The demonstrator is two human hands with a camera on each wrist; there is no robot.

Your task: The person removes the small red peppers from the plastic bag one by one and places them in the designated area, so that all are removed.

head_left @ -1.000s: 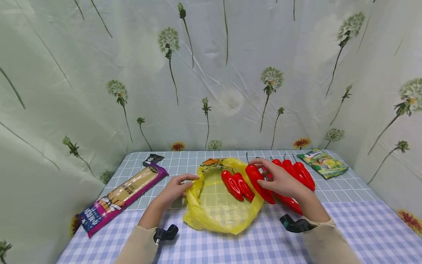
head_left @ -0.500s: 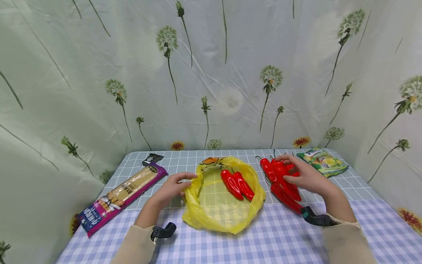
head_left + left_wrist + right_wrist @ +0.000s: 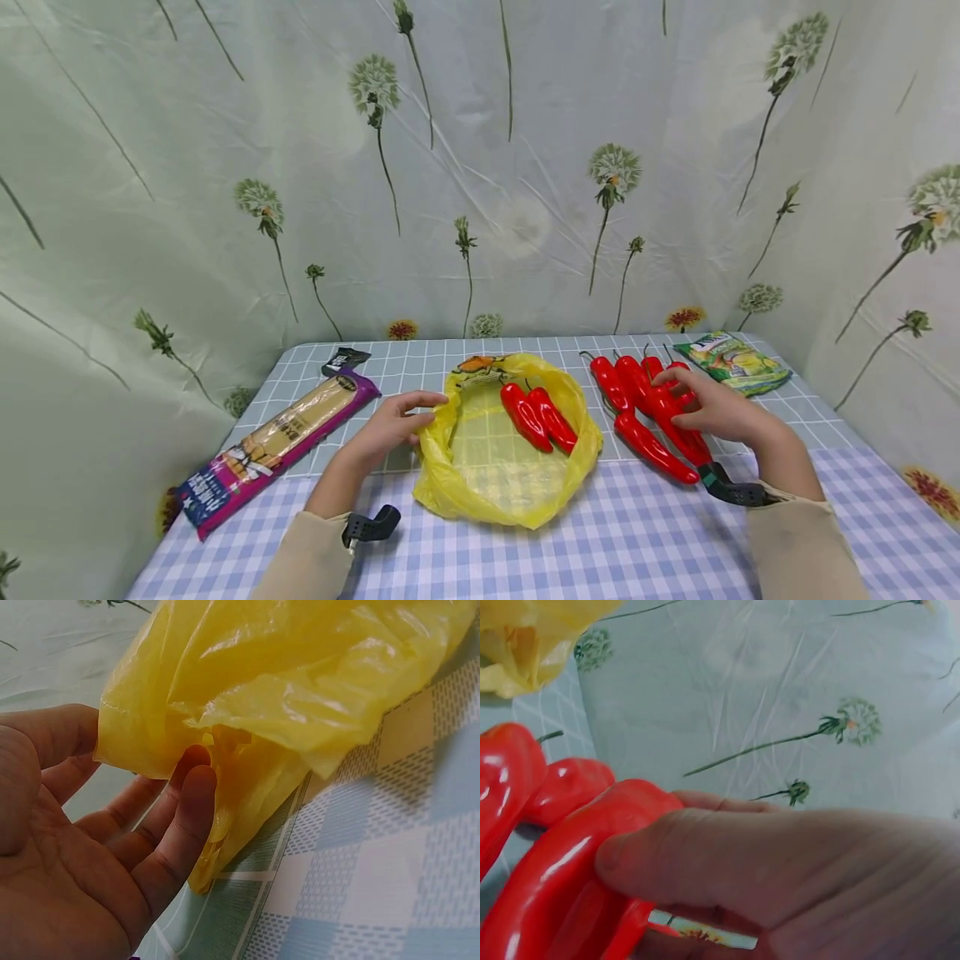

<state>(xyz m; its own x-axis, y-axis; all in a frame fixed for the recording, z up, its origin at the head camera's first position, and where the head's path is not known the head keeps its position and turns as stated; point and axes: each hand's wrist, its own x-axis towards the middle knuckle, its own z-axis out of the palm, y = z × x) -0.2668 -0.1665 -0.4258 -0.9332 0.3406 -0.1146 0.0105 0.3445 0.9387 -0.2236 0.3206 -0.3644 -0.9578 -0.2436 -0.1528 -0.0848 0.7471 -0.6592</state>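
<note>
A yellow plastic bag [image 3: 480, 500] stands open-mouthed in the middle of the table with two glossy red chili peppers [image 3: 525, 417] in its right side. My left hand [image 3: 390, 427] grips the bag's left rim; in the left wrist view its fingertips [image 3: 196, 796] are bent against the thin plastic. Over the pile to the right of the bag, my right hand [image 3: 723, 408] pinches another red chili pepper [image 3: 559, 862], its thumb [image 3: 626, 859] flat on the pepper's side. Several more chili peppers [image 3: 652, 450] lie around and under it, partly covered by that hand.
A long purple-edged packet [image 3: 281, 446] lies slantwise on the left, with a small black packet [image 3: 346, 360] behind it. At the back right is a green and yellow packet [image 3: 738, 362]. A flower-printed curtain [image 3: 480, 167] surrounds the table.
My right hand has carried its chili pepper rightward from the bag's right rim to the pile. The left hand has stayed at the bag's left rim.
</note>
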